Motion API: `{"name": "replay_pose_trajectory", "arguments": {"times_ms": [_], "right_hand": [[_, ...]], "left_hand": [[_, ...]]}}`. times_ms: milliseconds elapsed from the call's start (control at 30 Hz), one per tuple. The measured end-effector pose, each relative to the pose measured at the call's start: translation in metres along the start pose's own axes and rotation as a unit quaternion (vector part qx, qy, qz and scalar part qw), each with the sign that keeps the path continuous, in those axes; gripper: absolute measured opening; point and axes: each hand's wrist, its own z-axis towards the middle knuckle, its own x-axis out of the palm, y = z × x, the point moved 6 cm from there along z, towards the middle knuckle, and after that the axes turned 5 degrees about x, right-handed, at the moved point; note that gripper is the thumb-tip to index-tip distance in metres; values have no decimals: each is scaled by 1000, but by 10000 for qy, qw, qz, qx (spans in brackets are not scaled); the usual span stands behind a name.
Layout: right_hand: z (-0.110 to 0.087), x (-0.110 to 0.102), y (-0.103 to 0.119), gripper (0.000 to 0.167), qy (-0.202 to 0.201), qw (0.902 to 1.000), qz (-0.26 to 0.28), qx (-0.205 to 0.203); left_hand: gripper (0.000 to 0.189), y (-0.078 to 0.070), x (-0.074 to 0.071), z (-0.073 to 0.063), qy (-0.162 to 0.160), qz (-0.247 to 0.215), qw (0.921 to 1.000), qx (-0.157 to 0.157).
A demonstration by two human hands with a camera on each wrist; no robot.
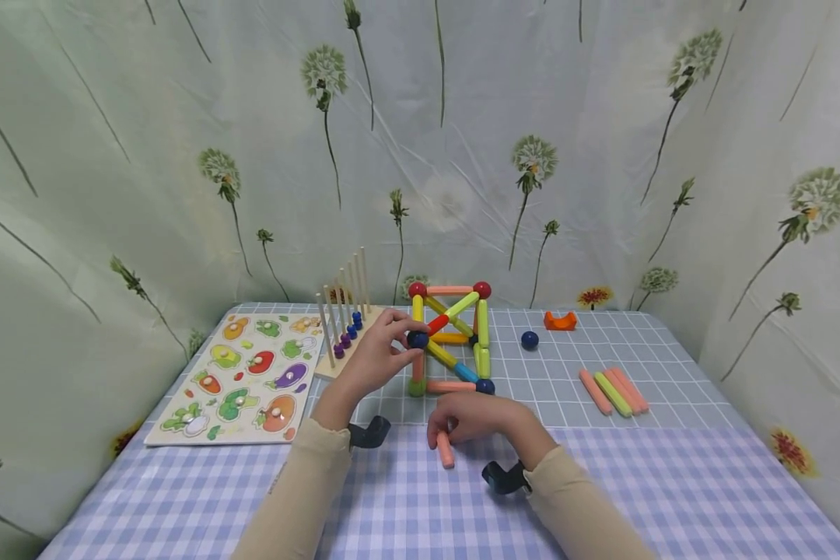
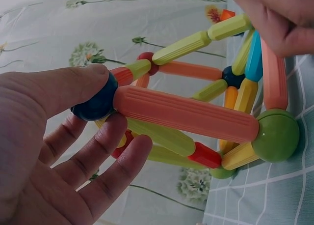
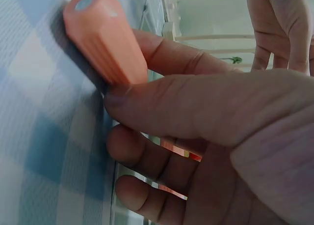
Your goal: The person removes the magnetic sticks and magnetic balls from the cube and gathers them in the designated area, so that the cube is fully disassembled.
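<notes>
A frame of coloured magnetic sticks and balls stands at the middle of the table. My left hand (image 1: 380, 348) pinches the dark blue ball (image 2: 96, 98) at its upper near corner between thumb and fingers. From that ball a pink stick (image 2: 186, 113) runs down to a green ball (image 2: 276, 135) on the table. In front of the frame, my right hand (image 1: 472, 416) pinches a loose pink stick (image 3: 105, 38) low over the checked cloth. The stick's pale round end shows in the right wrist view; its other end is hidden by the fingers.
To the left lie a vegetable puzzle board (image 1: 241, 373) and a wooden peg stand (image 1: 346, 319) with beads. On the right are a loose blue ball (image 1: 530, 340), an orange curved piece (image 1: 560, 320) and several loose sticks (image 1: 614, 391).
</notes>
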Motion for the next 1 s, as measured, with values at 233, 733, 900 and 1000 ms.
{"name": "replay_pose_trajectory", "arguments": {"times_ms": [233, 733, 900, 1000], "right_hand": [[-6, -10, -5, 23, -423, 9990, 67, 121], [-44, -57, -55, 20, -2374, 9558, 514, 1655], [-45, -58, -64, 27, -2447, 9495, 503, 1896], [-42, -57, -69, 26, -2489, 9475, 494, 1947]], "left_hand": [[32, -3, 2, 2, 24, -60, 10000, 59], [56, 10, 5, 1, 2, -308, 9980, -543], [58, 25, 10, -1, 377, -474, 9923, -1077], [54, 36, 15, -5, 665, -378, 9874, -1388]]}}
